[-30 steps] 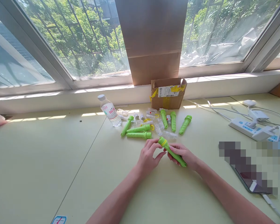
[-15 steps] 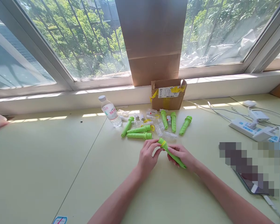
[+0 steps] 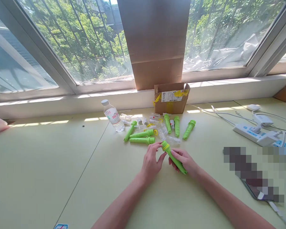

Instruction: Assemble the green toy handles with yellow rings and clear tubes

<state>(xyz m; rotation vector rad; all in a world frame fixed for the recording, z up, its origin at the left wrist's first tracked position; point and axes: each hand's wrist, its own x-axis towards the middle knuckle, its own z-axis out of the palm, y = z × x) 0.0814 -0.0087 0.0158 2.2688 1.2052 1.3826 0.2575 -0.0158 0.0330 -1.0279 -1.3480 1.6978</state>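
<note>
Lime-green tubes, yellow rings, brown cardboard box, white bottle cap

The green tube lies slanted in the right hand, its ridged, open-looking neck toward 11 o'clock, its narrower end toward 5 o'clock. A yellow ring circles it just below the ridges, where fingers of the left hand touch. Beyond it on the tabletop, three similar green tubes lie toward 10 o'clock; clear plastic tubes lie near 12.
</note>
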